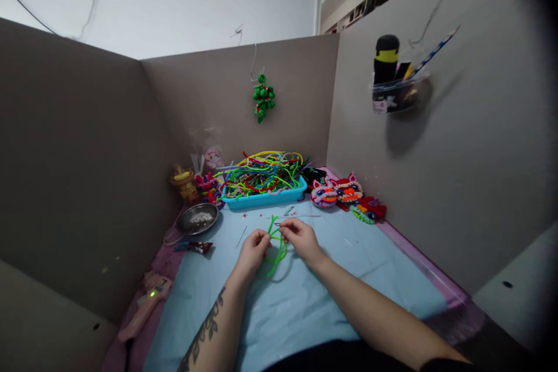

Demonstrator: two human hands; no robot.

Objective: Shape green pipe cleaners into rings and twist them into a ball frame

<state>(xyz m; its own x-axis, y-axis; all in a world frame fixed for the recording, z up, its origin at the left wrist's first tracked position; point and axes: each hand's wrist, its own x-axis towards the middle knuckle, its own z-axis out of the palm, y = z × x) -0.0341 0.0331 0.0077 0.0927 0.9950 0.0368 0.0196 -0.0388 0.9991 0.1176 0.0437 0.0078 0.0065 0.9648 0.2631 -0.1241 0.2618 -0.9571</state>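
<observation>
Over the middle of the blue cloth, my left hand (254,251) pinches a bright green pipe cleaner (279,256) that is bent into loops. On the other side of it, my right hand (300,238) is closed with fingertips together at the green strands. A thin dark tip shows at those right fingertips, too small to make out. The upper ends of the green piece stick up between both hands, and a loop hangs below them. Parts of it are hidden behind my fingers.
Behind my hands stands a blue tray (265,200) heaped with coloured pipe cleaners. A metal pan (198,220) and a pink glue gun (146,308) lie left. Pipe-cleaner animal heads (325,193) sit at back right. Grey panels (244,104) enclose the table on three sides.
</observation>
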